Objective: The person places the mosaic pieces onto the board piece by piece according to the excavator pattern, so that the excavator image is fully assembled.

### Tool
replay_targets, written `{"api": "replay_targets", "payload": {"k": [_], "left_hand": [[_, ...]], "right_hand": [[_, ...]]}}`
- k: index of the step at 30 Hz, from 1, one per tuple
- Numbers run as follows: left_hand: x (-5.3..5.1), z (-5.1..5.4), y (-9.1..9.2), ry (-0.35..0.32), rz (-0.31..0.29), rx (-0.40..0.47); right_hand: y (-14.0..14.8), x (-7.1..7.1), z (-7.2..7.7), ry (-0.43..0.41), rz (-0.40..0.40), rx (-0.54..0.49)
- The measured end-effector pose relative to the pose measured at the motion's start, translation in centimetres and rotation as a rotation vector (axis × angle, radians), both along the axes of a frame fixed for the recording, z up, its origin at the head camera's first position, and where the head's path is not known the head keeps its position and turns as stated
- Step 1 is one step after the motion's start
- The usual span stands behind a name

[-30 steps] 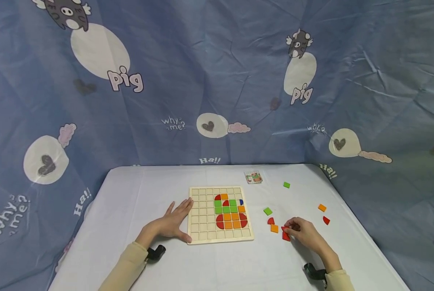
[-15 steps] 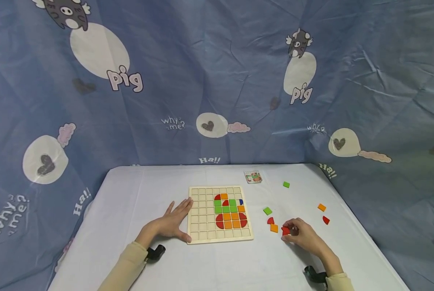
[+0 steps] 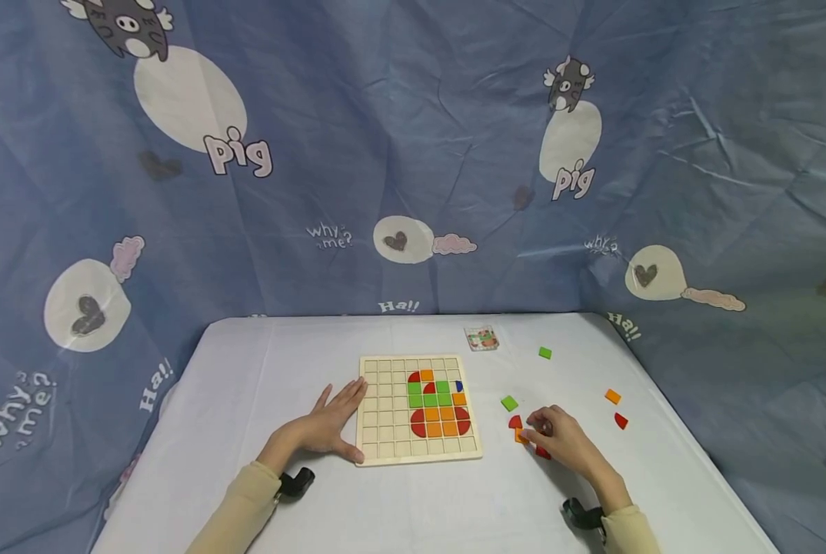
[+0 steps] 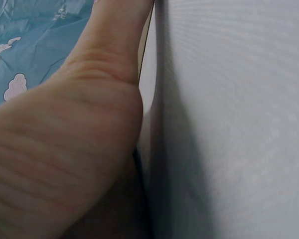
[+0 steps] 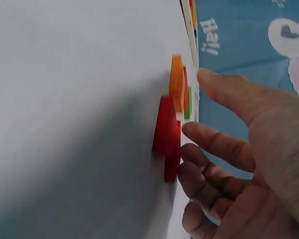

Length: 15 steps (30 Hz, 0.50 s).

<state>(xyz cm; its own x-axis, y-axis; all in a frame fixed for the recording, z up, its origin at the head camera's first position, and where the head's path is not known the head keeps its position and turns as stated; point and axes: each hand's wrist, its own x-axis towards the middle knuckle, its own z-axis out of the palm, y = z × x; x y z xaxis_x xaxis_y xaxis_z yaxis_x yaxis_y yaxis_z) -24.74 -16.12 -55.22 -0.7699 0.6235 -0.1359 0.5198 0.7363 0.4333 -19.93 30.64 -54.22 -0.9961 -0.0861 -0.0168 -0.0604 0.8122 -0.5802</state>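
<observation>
My left hand [image 3: 330, 423] rests spread along the left edge of a wooden grid board [image 3: 385, 408], fingers straight. Red, orange, green and blue tiles fill part of the board's right half. My right hand [image 3: 565, 438] hovers low over loose tiles to the right of the board. Its thumb tip is nearest an orange square tile [image 3: 519, 435]. In the right wrist view, thumb and index finger stand apart with nothing between them. Two red tiles, one a red piece [image 5: 163, 127], lie beneath the fingers. The left wrist view shows mostly the palm's heel.
A red quarter-circle tile [image 3: 515, 422] and a green square tile [image 3: 509, 403] lie between board and right hand. Farther right are an orange tile [image 3: 613, 396] and a red quarter-circle piece [image 3: 621, 421]. Behind sit a pattern card [image 3: 482, 338] and another green tile [image 3: 545, 352].
My right hand has shifted left, from the red tiles to beside the orange tile, and its fingers have come off the red ones. My left hand and the board stay put.
</observation>
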Motion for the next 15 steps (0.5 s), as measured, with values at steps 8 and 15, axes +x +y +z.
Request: {"api": "replay_targets", "payload": {"k": [8, 15], "left_hand": [[-0.1, -0.3, 0.0, -0.008, 0.002, 0.007], [-0.2, -0.1, 0.0, -0.014, 0.001, -0.004]], "right_hand": [[-2.2, -1.6, -0.4, 0.034, -0.025, 0.012], [-2.4, -2.2, 0.0, 0.012, -0.044, -0.005]]}}
